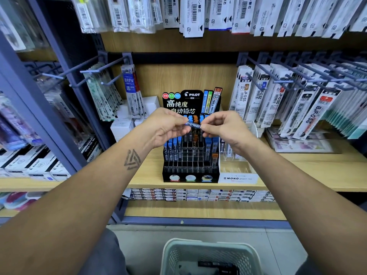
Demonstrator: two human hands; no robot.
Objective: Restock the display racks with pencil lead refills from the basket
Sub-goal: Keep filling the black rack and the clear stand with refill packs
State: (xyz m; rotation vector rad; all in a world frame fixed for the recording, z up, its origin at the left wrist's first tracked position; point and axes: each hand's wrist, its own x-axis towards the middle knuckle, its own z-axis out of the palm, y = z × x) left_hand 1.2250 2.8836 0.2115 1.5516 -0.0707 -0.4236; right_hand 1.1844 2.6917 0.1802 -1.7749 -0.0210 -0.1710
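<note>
Both pinching one slim dark lead refill tube (193,125), left hand (168,128) and right hand (222,129), held level above the black slotted Pilot rack (191,155). Plenty of empty slots. Pale mesh plastic basket (208,255) below.

Left hand (166,127) and right hand (222,129) pinch a lead refill (193,125) before the rack (190,155).

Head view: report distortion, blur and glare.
Head view: strong wide-angle bending of the shelf edge and uprights; hanging packets at the corners smeared; even light with soft glare on plastic sleeves; the lead refill tube between both hands is slightly soft, print unreadable.
</note>
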